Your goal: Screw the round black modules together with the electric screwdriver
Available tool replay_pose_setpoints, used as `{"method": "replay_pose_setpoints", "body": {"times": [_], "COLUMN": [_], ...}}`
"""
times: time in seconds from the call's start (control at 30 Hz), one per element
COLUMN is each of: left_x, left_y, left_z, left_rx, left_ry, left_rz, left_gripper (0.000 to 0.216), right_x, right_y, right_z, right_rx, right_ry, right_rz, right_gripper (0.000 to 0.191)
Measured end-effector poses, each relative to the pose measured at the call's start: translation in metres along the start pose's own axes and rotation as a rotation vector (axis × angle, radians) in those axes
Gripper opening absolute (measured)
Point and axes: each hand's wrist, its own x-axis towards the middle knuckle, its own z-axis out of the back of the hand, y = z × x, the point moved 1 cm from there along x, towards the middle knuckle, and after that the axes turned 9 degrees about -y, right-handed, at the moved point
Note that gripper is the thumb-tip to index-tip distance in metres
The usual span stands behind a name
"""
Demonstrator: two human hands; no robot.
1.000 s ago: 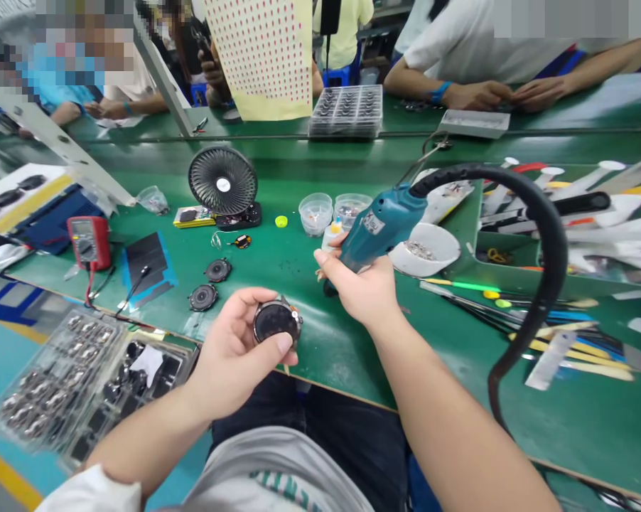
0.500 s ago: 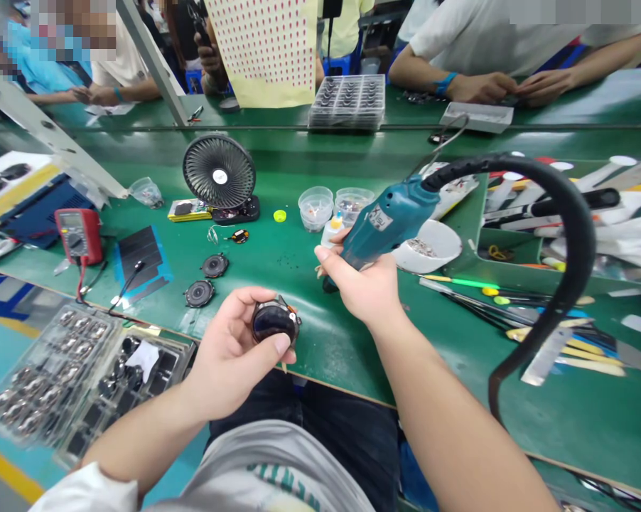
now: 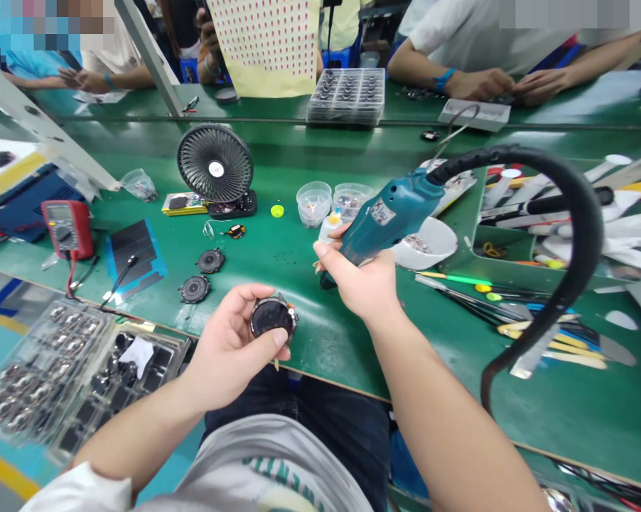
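My left hand (image 3: 229,348) is closed around a round black watch body (image 3: 272,317), held face up just above the near edge of the green bench (image 3: 310,341). My right hand (image 3: 360,281) grips a teal electric screwdriver (image 3: 389,217), tilted with its tip pointing down-left toward the bench, a short way right of the watch body. A thick black cable (image 3: 576,235) arcs from the screwdriver's rear over to the right and down. Two more round black parts (image 3: 202,274) lie on the bench left of my left hand.
A small black desk fan (image 3: 215,165), two clear cups (image 3: 331,201), a white bowl of small parts (image 3: 426,244), a red multimeter (image 3: 63,227), tweezers and tools (image 3: 539,320) at right. Plastic trays of parts (image 3: 69,370) sit lower left. Other people work across the bench.
The view has shifted slightly; both hands stay in nearly the same pose, with the watch body turned a little in my left hand.
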Motion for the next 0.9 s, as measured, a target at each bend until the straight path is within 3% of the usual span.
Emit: {"method": "replay_pose_setpoints", "body": {"times": [0.23, 0.33, 0.43, 0.53, 0.6, 0.67, 0.77, 0.9], "left_x": [0.001, 0.009, 0.024, 0.039, 0.046, 0.049, 0.047, 0.043], "left_y": [0.001, 0.01, 0.022, 0.029, 0.032, 0.033, 0.032, 0.029], "left_z": [-0.001, 0.007, 0.019, 0.03, 0.036, 0.042, 0.049, 0.049], "left_rx": [0.021, 0.113, 0.442, 0.815, 0.944, 1.007, 1.032, 1.081], "left_ry": [0.019, 0.033, 0.131, 0.398, 0.543, 0.601, 0.561, 0.34], "left_rz": [0.038, -0.023, -0.31, -0.657, -0.786, -0.848, -0.876, -0.784], "left_gripper": [0.045, 0.043, 0.033, 0.029, 0.035, 0.042, 0.051, 0.046], "right_x": [0.0, 0.0, -0.001, -0.002, -0.002, -0.003, -0.004, -0.01], "right_y": [-0.002, -0.003, -0.002, -0.001, 0.0, 0.0, 0.001, 0.006], "right_z": [0.001, 0.001, 0.001, 0.001, 0.0, 0.0, -0.001, -0.005], "right_rx": [-0.018, -0.013, -0.013, -0.018, -0.016, -0.013, -0.022, -0.034], "right_ry": [0.002, 0.001, -0.003, -0.011, -0.009, -0.002, 0.004, -0.02], "right_rz": [0.006, 0.012, 0.012, 0.015, 0.016, 0.015, 0.002, 0.013], "right_gripper": [0.035, 0.036, 0.037, 0.037, 0.035, 0.034, 0.036, 0.043]}}
